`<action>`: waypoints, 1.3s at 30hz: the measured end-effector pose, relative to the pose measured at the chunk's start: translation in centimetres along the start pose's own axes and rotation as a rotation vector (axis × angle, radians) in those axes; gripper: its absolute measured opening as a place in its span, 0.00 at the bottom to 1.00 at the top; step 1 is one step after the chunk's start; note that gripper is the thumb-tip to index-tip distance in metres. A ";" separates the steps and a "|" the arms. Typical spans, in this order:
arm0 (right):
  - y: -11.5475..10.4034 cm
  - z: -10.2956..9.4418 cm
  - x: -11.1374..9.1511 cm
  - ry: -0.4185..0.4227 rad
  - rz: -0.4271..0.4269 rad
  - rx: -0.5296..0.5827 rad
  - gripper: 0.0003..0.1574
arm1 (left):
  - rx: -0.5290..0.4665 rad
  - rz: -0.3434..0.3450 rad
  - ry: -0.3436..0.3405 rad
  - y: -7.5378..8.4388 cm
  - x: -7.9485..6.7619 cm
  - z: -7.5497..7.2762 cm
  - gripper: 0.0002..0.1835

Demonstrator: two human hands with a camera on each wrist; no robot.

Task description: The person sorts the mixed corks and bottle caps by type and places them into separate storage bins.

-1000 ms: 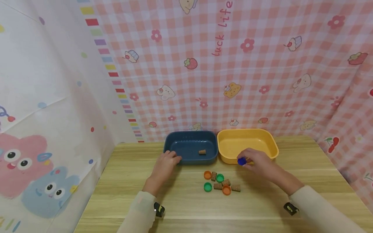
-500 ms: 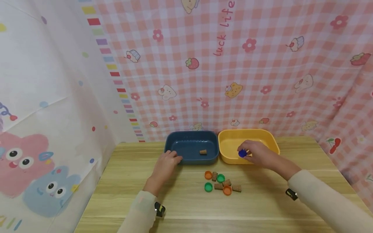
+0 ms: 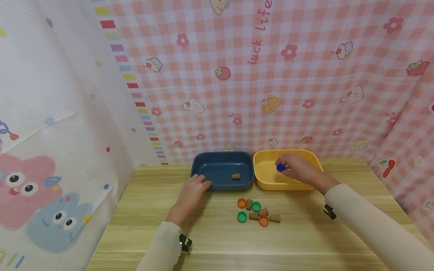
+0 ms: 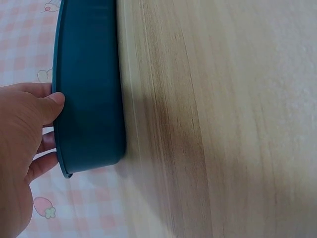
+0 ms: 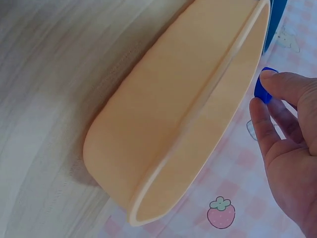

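My right hand (image 3: pixel 298 169) pinches a blue bottle cap (image 3: pixel 280 168) between thumb and fingers, over the yellow tub (image 3: pixel 285 185). The right wrist view shows the cap (image 5: pixel 263 87) above the level of the tub's rim. At the near left corner of the dark blue tub (image 3: pixel 223 188), my left hand (image 3: pixel 191 192) grips the rim, thumb (image 4: pixel 55 99) on the outer wall and fingers over the edge. A single cork (image 3: pixel 235 176) lies inside the blue tub.
In front of the tubs lie two green caps (image 3: pixel 242 216), two orange caps (image 3: pixel 263 220) and several corks (image 3: pixel 275 218) on the wooden table (image 3: pixel 217 248). The tubs stand side by side against a pink checked cloth (image 3: pixel 217 94).
My right hand has carried the blue cap from the yellow tub's front wall, up and away from me, over its inside. The left hand stays on the blue tub's rim.
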State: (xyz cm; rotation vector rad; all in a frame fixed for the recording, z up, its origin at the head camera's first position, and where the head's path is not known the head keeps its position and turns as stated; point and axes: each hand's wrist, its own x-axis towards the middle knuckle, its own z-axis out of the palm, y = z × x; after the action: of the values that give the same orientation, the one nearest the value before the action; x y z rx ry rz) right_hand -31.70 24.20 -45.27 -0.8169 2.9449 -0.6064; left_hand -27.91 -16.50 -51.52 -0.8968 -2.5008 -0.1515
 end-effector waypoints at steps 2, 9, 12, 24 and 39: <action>0.2 0.0 0.4 -0.007 0.016 0.004 0.18 | -0.006 0.000 0.003 0.0 0.0 0.0 0.10; 1.0 0.0 1.9 -0.053 0.065 0.018 0.19 | -0.024 0.002 -0.006 -0.1 0.0 0.2 0.10; 1.4 0.1 2.3 -0.058 0.067 0.010 0.19 | -0.018 0.006 -0.002 -0.2 0.0 0.2 0.10; 2.3 0.3 3.7 -0.077 0.021 -0.013 0.10 | 0.010 0.020 0.010 -0.3 0.0 0.3 0.11; 2.2 0.4 5.3 -0.140 0.043 -0.021 0.09 | 0.027 0.014 -0.026 -0.2 0.0 0.0 0.11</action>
State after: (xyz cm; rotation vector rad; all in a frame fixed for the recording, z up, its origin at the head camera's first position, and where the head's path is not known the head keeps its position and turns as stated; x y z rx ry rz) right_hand -37.30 23.19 -46.06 -0.7617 2.8381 -0.4953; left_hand -28.09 -16.63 -51.53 -0.9099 -2.5136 -0.1019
